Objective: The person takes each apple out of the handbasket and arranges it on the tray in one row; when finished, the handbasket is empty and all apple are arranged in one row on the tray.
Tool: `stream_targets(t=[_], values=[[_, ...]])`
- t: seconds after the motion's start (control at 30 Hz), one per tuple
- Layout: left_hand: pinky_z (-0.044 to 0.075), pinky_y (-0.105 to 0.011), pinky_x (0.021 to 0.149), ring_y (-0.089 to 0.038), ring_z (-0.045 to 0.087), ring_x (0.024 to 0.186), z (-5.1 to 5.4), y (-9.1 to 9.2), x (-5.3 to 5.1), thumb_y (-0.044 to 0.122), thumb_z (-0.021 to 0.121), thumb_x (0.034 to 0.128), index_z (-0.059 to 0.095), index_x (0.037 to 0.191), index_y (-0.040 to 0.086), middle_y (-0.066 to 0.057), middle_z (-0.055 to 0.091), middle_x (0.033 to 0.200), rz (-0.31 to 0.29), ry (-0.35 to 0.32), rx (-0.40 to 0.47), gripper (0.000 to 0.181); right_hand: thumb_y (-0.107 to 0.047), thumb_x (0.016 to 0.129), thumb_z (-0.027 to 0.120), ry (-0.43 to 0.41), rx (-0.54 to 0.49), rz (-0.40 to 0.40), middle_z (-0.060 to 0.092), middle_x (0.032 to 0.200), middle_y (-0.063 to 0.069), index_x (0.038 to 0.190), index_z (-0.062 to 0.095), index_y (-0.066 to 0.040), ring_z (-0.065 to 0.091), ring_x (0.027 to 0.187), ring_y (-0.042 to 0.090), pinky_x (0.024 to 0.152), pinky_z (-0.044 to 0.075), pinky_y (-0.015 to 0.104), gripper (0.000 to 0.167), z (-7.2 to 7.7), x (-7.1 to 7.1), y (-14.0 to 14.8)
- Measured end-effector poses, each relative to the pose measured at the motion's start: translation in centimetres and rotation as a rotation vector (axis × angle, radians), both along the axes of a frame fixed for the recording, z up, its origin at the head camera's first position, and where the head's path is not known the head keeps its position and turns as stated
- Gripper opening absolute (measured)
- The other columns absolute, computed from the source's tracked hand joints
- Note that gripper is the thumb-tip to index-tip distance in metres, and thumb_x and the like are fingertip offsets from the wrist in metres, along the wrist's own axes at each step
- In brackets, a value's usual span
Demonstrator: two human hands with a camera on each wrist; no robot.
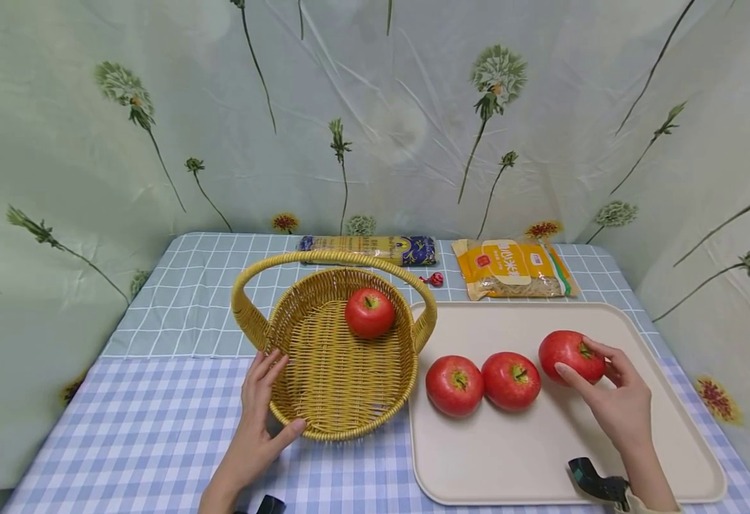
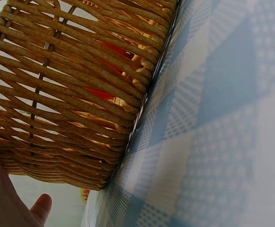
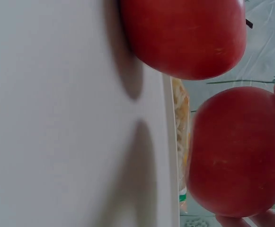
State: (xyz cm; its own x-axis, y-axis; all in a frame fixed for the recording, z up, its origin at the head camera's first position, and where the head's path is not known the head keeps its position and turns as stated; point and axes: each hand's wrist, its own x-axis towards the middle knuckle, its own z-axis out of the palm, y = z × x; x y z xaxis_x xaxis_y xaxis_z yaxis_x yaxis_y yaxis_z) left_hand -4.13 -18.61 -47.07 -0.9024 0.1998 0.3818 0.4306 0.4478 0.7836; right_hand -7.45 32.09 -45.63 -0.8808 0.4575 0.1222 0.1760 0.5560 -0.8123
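Over the right part of the beige tray, my right hand [image 1: 620, 398] grips a red apple [image 1: 570, 357] between thumb and fingers. In the right wrist view this held apple [image 3: 239, 151] hangs above the tray, its shadow apart from it. Two more apples, a left one [image 1: 454, 386] and a right one [image 1: 512, 381], sit side by side on the tray. My left hand [image 1: 257, 421] rests against the near left side of a yellow wicker basket [image 1: 339, 371], fingers spread and thumb near the front rim. One apple [image 1: 370, 313] lies inside the basket, towards the back right.
The beige tray [image 1: 509, 464] stands right of the basket, whose tall arched handle [image 1: 332, 256] spans its top. Behind lie a long noodle packet [image 1: 368, 250], an orange noodle bag [image 1: 514, 268] and a small red item [image 1: 435, 279]. A flowered curtain [image 1: 375, 107] backs the checked tablecloth [image 1: 156, 421].
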Motion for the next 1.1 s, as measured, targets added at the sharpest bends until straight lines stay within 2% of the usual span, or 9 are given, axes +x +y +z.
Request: stream_targets(t=[0.13,0.23,0.3,0.57,0.63,0.73,0.87,1.1], values=[[0.003,-0.069,0.1,-0.033,-0.009,0.14,-0.1,0.0,0.0,0.011,0.074,0.0748,0.027,0.148,0.004,-0.012,0.013,0.154,0.002,0.0,-0.002,0.087,-0.039,0.078,0.077,-0.066,0.02,0.017,0.048,0.136,0.006,0.136,0.053,-0.025,0.042,0.116,0.027,0.064,0.041,0.009,0.065,-0.4,0.1,0.2],[0.003,-0.07,0.099,-0.032,-0.009,0.141,0.0,0.0,0.0,0.012,0.074,0.0753,0.027,0.148,0.005,-0.013,0.013,0.154,0.001,-0.005,-0.001,0.087,-0.036,0.079,0.076,-0.104,-0.004,0.029,0.046,0.136,0.012,0.136,0.051,-0.016,0.04,0.119,0.034,0.063,0.039,0.009,0.065,1.7,0.8,-1.4],[0.003,-0.071,0.098,-0.032,-0.009,0.141,0.0,0.0,0.0,0.011,0.074,0.0753,0.027,0.148,0.006,-0.013,0.013,0.154,0.001,-0.007,0.002,0.087,-0.036,0.079,0.077,-0.115,-0.002,0.028,0.047,0.135,0.013,0.135,0.052,-0.014,0.04,0.118,0.035,0.062,0.038,0.009,0.065,2.1,1.0,-1.9],[0.003,-0.071,0.098,-0.032,-0.01,0.141,-0.1,-0.1,0.0,0.011,0.074,0.0752,0.026,0.149,0.008,-0.013,0.012,0.154,-0.002,-0.011,0.006,0.088,-0.036,0.079,0.076,-0.135,0.006,0.068,0.046,0.136,0.016,0.136,0.05,-0.01,0.039,0.119,0.038,0.065,0.038,0.01,0.068,1.9,1.2,-2.0],[0.003,-0.071,0.098,-0.032,-0.01,0.141,-0.1,-0.1,0.0,0.011,0.074,0.0751,0.026,0.149,0.007,-0.013,0.012,0.154,-0.003,-0.011,0.007,0.088,-0.037,0.079,0.077,-0.14,0.02,0.073,0.046,0.136,0.016,0.136,0.05,-0.01,0.039,0.119,0.038,0.069,0.04,0.016,0.068,1.8,1.2,-2.0],[0.002,-0.071,0.099,-0.032,-0.01,0.14,-0.1,-0.1,-0.1,0.01,0.074,0.0752,0.026,0.149,0.006,-0.013,0.012,0.154,-0.005,-0.01,0.009,0.088,-0.037,0.079,0.076,-0.138,0.024,0.074,0.045,0.137,0.016,0.137,0.049,-0.01,0.038,0.121,0.037,0.081,0.047,0.037,0.07,1.6,1.2,-2.1],[0.002,-0.07,0.099,-0.032,-0.01,0.14,-0.1,0.0,-0.1,0.01,0.073,0.0752,0.026,0.149,0.006,-0.012,0.011,0.154,-0.006,-0.011,0.013,0.087,-0.034,0.08,0.077,-0.111,0.023,0.089,0.044,0.139,0.015,0.137,0.048,-0.01,0.036,0.123,0.035,0.091,0.038,0.06,0.069,1.4,1.3,-2.2],[0.002,-0.068,0.1,-0.032,-0.009,0.14,-0.1,-0.1,-0.1,0.01,0.073,0.0753,0.026,0.148,0.005,-0.014,0.012,0.154,-0.006,-0.007,0.005,0.087,-0.029,0.08,0.077,-0.082,0.006,0.156,0.039,0.143,0.016,0.139,0.045,-0.009,0.03,0.129,0.04,0.091,0.033,0.066,0.069,1.4,1.9,-2.2]])
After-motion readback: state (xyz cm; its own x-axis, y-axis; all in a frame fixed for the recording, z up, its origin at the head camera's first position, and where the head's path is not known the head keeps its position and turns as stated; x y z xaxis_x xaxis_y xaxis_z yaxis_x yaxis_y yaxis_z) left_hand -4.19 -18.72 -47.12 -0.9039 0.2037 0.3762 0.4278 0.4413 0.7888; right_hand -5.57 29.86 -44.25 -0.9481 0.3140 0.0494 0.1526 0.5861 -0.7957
